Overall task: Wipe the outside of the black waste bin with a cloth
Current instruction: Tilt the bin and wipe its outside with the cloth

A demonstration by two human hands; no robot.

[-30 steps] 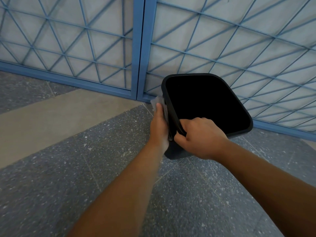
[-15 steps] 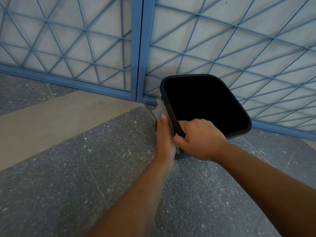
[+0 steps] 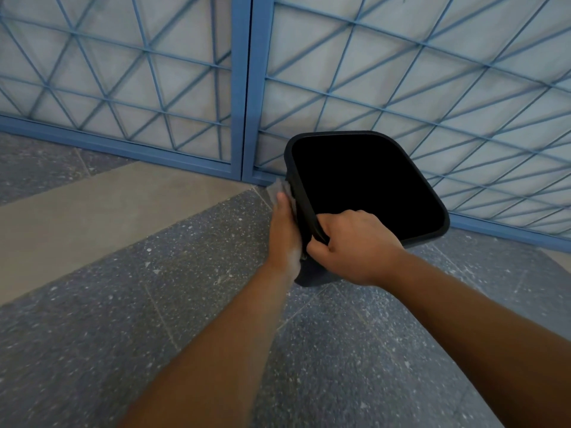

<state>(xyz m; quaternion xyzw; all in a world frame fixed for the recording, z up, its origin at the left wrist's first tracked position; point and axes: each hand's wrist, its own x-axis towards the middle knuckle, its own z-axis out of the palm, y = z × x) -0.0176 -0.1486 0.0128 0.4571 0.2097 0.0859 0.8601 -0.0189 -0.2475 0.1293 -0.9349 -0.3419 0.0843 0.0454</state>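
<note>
The black waste bin [image 3: 438, 223] stands tilted on the floor in front of the blue gate, its dark opening facing me. My right hand [image 3: 355, 245] grips the near rim of the bin, fingers curled over the edge. My left hand [image 3: 284, 233] lies flat against the bin's left outer wall, fingers straight, pressing a pale grey cloth [image 3: 278, 189] onto it. Only the cloth's top edge shows beyond my fingertips; the rest is hidden under the hand.
A blue metal gate [image 3: 244, 88] with a diagonal lattice over pale panels runs close behind the bin. Speckled grey stone floor [image 3: 123, 304] spreads around it, crossed by a beige strip [image 3: 92, 217] on the left.
My left hand with the cloth slid down the bin's left wall and has come back up toward the rim. The right hand has kept its grip on the rim.
</note>
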